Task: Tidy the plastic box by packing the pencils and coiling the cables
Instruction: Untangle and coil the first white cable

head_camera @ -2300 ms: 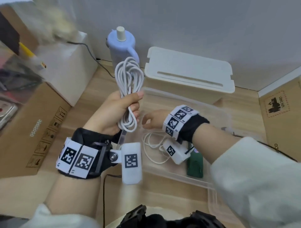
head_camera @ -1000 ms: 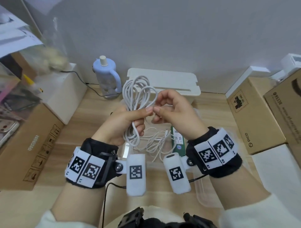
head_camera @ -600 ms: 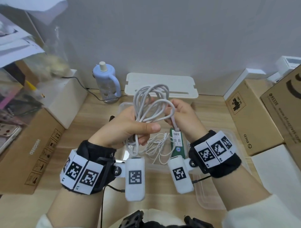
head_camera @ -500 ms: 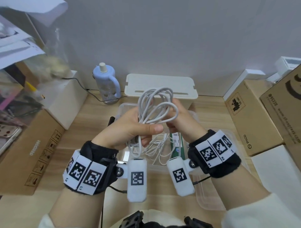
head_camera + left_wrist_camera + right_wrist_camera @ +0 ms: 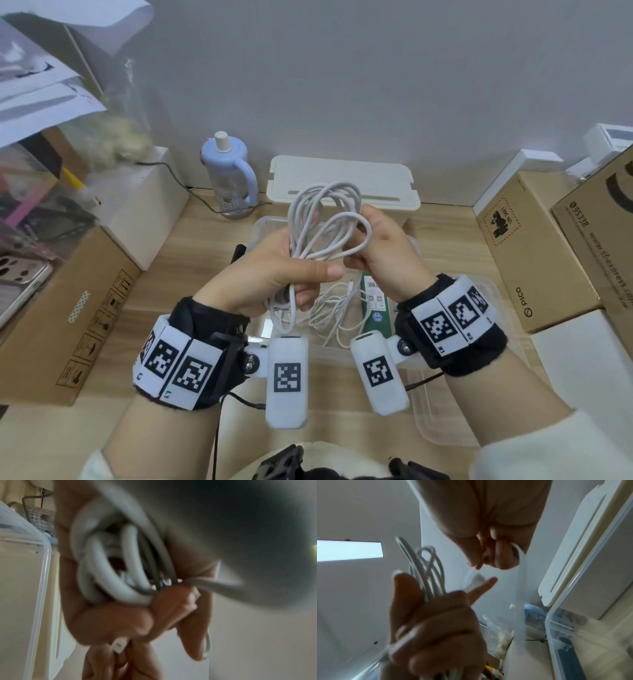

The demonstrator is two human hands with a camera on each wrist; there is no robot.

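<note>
My left hand (image 5: 287,274) grips a bundle of white cable loops (image 5: 322,219) upright above the clear plastic box (image 5: 442,421). My right hand (image 5: 380,250) pinches the free end of that cable (image 5: 520,582) and holds a loop beside the bundle. The left wrist view shows the coiled cable (image 5: 120,566) wrapped inside my curled fingers (image 5: 171,608). A thinner white cable (image 5: 335,308) lies loose in the box, next to a green pencil pack (image 5: 375,305).
A cream lidded container (image 5: 342,181) stands behind the box, and a blue bottle (image 5: 229,178) to its left. Cardboard boxes (image 5: 534,253) flank the right side. A white box (image 5: 137,205) and a brown carton (image 5: 68,308) stand on the left.
My right hand left the box, came up to the bundle and took the cable's free end. It has drawn a loop across the bundle. The left hand has kept its grip.
</note>
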